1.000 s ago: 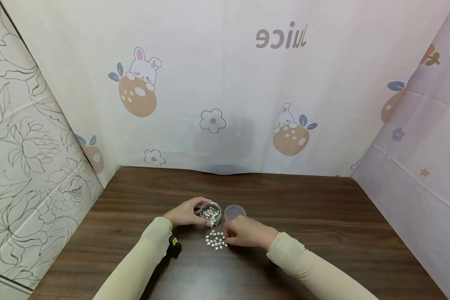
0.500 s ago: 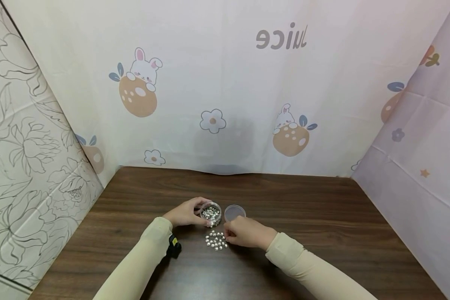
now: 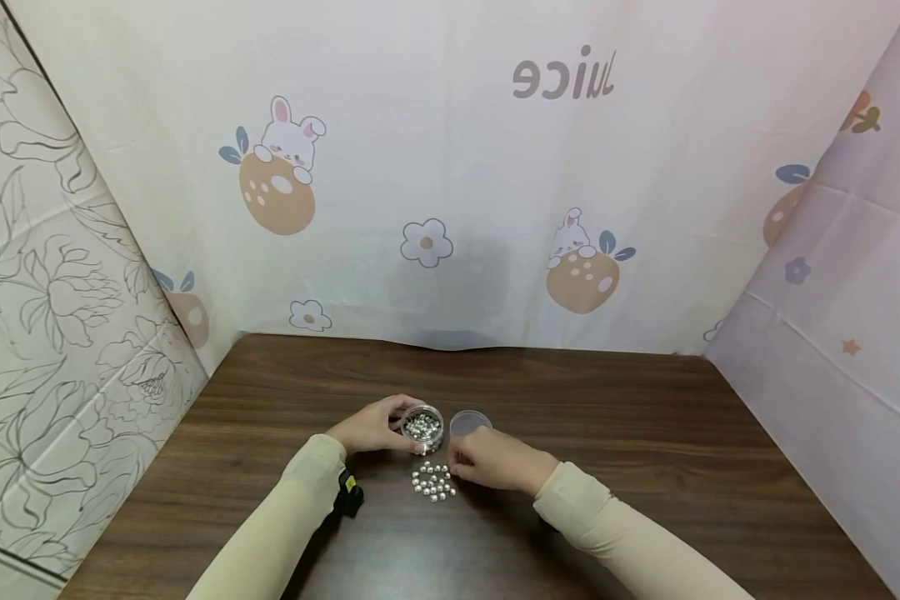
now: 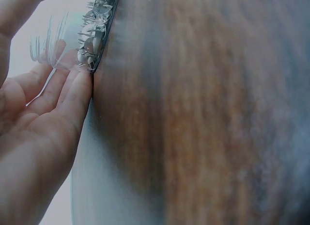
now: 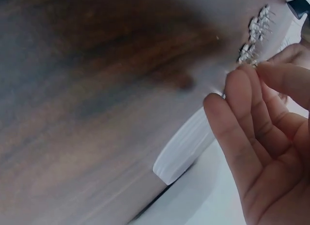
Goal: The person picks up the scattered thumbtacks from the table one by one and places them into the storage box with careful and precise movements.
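My left hand (image 3: 375, 425) curves its fingers and thumb round a clear round plastic jar (image 3: 440, 442) holding many silver thumbtacks (image 4: 94, 36). In front of the jar, a loose cluster of thumbtacks (image 3: 433, 483) lies on the table; in the right wrist view their points stick up. At the right edge of this cluster is my right hand (image 3: 498, 458). Thumb and forefinger meet there in a pinch, with a tiny shiny bit of a thumbtack (image 5: 254, 64) showing between them. The clear round lid (image 3: 469, 422) lies just behind the right hand, partly covered by it.
The brown wood-grain table (image 3: 607, 400) extends on both sides of the hands. A printed curtain (image 3: 450, 167) hangs along its back edge, with more cloth at the sides. A black device with a yellow patch (image 3: 349, 492) is at my left wrist.
My right hand has shifted slightly up and back from the edge of the thumbtack cluster. The left hand and the jar stay in place.
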Demonstrator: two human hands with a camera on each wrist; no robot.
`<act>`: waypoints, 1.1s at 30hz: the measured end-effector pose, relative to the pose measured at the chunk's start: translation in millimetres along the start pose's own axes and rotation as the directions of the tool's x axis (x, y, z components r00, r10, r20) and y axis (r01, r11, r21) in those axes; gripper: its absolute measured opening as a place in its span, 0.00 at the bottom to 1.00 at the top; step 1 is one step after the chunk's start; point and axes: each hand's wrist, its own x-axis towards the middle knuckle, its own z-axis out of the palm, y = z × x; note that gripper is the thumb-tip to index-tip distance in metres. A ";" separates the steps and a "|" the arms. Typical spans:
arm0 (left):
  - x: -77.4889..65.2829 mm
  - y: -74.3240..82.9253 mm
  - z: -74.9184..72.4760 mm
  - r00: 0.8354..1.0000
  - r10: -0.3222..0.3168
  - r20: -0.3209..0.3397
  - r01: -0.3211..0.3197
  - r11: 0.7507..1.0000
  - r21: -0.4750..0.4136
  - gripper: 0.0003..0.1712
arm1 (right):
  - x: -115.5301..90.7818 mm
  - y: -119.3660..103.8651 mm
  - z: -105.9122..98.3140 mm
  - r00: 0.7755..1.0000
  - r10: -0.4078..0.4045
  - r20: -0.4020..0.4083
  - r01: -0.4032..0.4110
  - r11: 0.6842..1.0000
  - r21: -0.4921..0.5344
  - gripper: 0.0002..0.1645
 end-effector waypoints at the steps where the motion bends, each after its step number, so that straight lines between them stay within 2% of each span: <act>1: 0.0 0.3 0.0 1.000 0.002 0.000 -0.002 1.000 -0.002 0.38 | 0.6 0.8 -1.2 1.000 -0.001 -0.011 0.001 1.000 0.007 0.07; 9: 1.4 -3.2 -1.5 1.000 -0.006 0.008 0.007 1.000 -0.010 0.38 | 6.4 1.7 -12.5 0.994 0.008 -0.110 -0.001 0.998 0.064 0.04; 16: 11.0 -25.5 -0.9 1.000 -0.014 -0.006 0.014 1.000 0.003 0.39 | 15.4 -0.7 -12.8 0.980 0.037 -0.197 -0.023 0.997 0.075 0.03; 20: 13.2 -30.5 -1.3 0.999 -0.031 -0.015 0.031 0.999 0.031 0.39 | 21.7 -0.7 -11.9 0.968 0.076 -0.239 -0.056 0.994 0.090 0.03; 25: 13.4 -30.9 -1.5 0.999 -0.043 -0.019 0.044 0.998 0.047 0.39 | 28.9 -0.4 -13.1 0.966 0.109 -0.233 -0.084 0.990 0.115 0.04; 33: 12.0 -32.6 -0.2 0.998 -0.056 -0.016 0.057 0.996 0.062 0.39 | 34.6 2.1 -8.3 0.972 0.131 -0.194 -0.113 0.989 0.099 0.04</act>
